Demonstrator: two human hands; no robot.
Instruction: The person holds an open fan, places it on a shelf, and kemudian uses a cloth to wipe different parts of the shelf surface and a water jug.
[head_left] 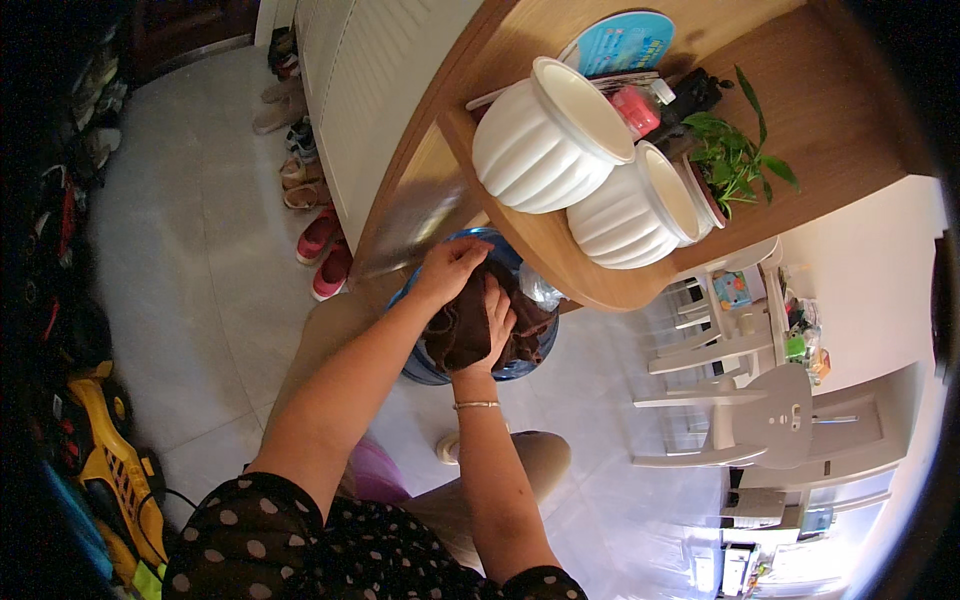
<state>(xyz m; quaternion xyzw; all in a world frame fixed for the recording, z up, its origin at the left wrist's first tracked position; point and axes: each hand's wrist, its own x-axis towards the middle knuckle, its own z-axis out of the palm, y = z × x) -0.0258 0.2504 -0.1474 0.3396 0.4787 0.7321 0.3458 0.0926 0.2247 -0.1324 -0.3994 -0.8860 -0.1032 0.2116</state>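
A dark brown cloth (462, 335) with wavy edges lies bunched over a round blue tub (425, 374), which stands below the shelf. My left hand (452, 270) is closed, its fingertips pinched together at the cloth's far edge beside the tub's rim. Nearer me, my right hand (494, 322) has its fingers curled into the folds, with part of the cloth lying against the palm. A bracelet circles the right wrist. Clear crumpled plastic (540, 288) sits at the tub's right side. The cloth hides most of the tub's inside.
A wooden shelf with a rounded end (600, 292) overhangs the tub, bearing white ribbed pots (545, 150), a pink bottle (640, 108) and a green plant (735, 150). Red shoes (325, 255) stand left by the cabinet. White chairs (770, 415) are at right, a yellow toy vehicle (120, 470) at lower left.
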